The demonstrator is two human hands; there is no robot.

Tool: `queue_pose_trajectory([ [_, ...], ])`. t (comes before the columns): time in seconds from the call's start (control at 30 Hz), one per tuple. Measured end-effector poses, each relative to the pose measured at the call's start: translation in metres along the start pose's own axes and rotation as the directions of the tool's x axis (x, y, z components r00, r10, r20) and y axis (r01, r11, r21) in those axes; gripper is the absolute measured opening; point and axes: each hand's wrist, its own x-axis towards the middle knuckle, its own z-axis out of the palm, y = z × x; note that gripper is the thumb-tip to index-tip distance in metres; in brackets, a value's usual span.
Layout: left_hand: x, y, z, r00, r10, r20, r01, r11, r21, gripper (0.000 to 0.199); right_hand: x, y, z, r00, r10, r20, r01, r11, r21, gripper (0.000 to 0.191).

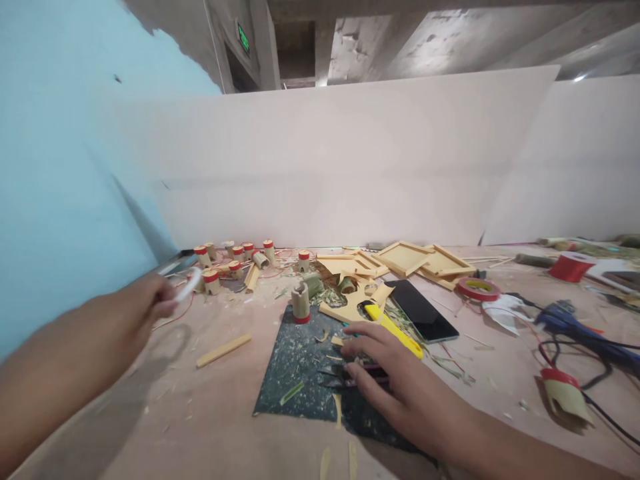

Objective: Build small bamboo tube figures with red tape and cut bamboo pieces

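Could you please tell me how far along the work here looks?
Several upright red-banded tubes at the back left look finished. The left hand holds a white ring; the right hand is over the dark mat. Shavings seem left to clear; remaining tube work is unclear.

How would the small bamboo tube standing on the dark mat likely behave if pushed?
The bamboo tube looks woody, so it should stay stiff. Standing upright and taller than wide, it may tip if pushed near the top. Its rounded side suggests it could then roll on the mat.
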Motion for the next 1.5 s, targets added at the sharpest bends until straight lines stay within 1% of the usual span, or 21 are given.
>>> queue_pose_trajectory([
  [0.03,-0.002,0.025,0.006,1.000,0.016,0.012,-0.017,0.998,0.065,0.014,-0.001,-0.001,-0.001,1.000,-0.007,-0.025,0.008,0.999,0.035,0.028],
  [0.07,-0.003,0.051,0.013,0.997,0.053,0.054,-0.057,0.996,0.068,0.015,-0.003,-0.002,-0.002,0.999,-0.016,-0.047,0.020,0.997,0.079,0.033],
  [0.13,-0.005,0.102,0.031,0.975,0.164,0.151,-0.161,0.986,-0.031,0.024,-0.006,-0.004,-0.004,0.996,-0.023,-0.081,0.038,0.981,0.188,0.044],
  [0.17,-0.005,0.122,0.040,0.960,0.186,0.208,-0.171,0.981,-0.088,0.027,-0.007,-0.005,-0.005,0.996,-0.013,-0.089,0.034,0.969,0.246,0.049],
  [0.23,-0.003,0.151,0.056,0.938,0.256,0.234,-0.200,0.950,-0.239,0.031,-0.008,-0.007,-0.006,0.995,0.029,-0.099,0.008,0.932,0.362,0.052],
  [0.3,0.002,0.162,0.068,0.931,0.279,0.238,-0.199,0.930,-0.310,0.026,-0.008,-0.008,-0.008,0.991,0.066,-0.119,-0.008,0.900,0.435,0.039],
  [0.37,0.008,0.163,0.078,0.925,0.292,0.243,-0.192,0.911,-0.365,0.027,-0.005,-0.010,-0.010,0.985,0.097,-0.145,-0.017,0.881,0.473,0.024],
  [0.4,0.011,0.162,0.082,0.930,0.281,0.238,-0.174,0.905,-0.388,0.027,-0.003,-0.011,-0.011,0.980,0.124,-0.153,-0.030,0.862,0.506,0.023],
  [0.43,0.015,0.159,0.086,0.938,0.260,0.229,-0.148,0.898,-0.414,0.027,-0.001,-0.011,-0.012,0.975,0.160,-0.154,-0.050,0.831,0.554,0.028],
  [0.53,0.021,0.154,0.101,0.967,0.159,0.201,-0.037,0.863,-0.505,0.032,0.005,-0.011,-0.013,0.956,0.270,-0.119,-0.109,0.697,0.709,0.045],
  [0.6,0.022,0.151,0.111,0.965,0.116,0.236,0.040,0.823,-0.566,0.036,0.009,-0.009,-0.014,0.947,0.309,-0.093,-0.136,0.643,0.754,0.049],
  [0.7,0.020,0.147,0.125,0.944,0.086,0.319,0.149,0.750,-0.644,0.038,0.013,-0.005,-0.012,0.936,0.351,-0.036,-0.188,0.583,0.790,0.050],
  [0.77,0.019,0.145,0.130,0.947,0.068,0.314,0.172,0.718,-0.675,0.038,0.014,-0.002,-0.012,0.929,0.369,-0.004,-0.221,0.565,0.795,0.050],
  [0.87,0.019,0.141,0.132,0.971,0.036,0.235,0.141,0.707,-0.693,0.035,0.014,0.001,-0.012,0.918,0.396,0.006,-0.253,0.576,0.777,0.050],
  [0.97,0.022,0.141,0.129,0.984,-0.002,0.177,0.130,0.688,-0.714,0.035,0.016,0.004,-0.014,0.916,0.401,-0.021,-0.255,0.621,0.741,0.049],
  [1.07,0.023,0.144,0.123,0.987,-0.046,0.153,0.145,0.658,-0.739,0.038,0.018,0.005,-0.015,0.915,0.401,-0.042,-0.254,0.653,0.714,0.049],
  [1.13,0.023,0.147,0.120,0.985,-0.070,0.160,0.168,0.630,-0.758,0.040,0.019,0.006,-0.014,0.917,0.395,-0.054,-0.246,0.666,0.704,0.050],
  [1.23,0.024,0.150,0.118,0.973,-0.075,0.216,0.219,0.577,-0.787,0.045,0.018,0.006,-0.014,0.926,0.367,-0.088,-0.209,0.694,0.689,0.046],
  [1.33,0.024,0.149,0.119,0.950,-0.072,0.304,0.296,0.515,-0.804,0.051,0.014,0.004,-0.013,0.941,0.316,-0.117,-0.156,0.714,0.682,0.040],
  [1.43,0.022,0.147,0.122,0.902,-0.058,0.428,0.406,0.456,-0.792,0.055,0.010,0.004,-0.012,0.966,0.217,-0.139,-0.077,0.757,0.649,0.037],
  [1.5,0.020,0.146,0.124,0.851,-0.035,0.525,0.488,0.424,-0.763,0.056,0.007,0.005,-0.011,0.965,0.165,-0.203,-0.017,0.814,0.581,0.045],
])
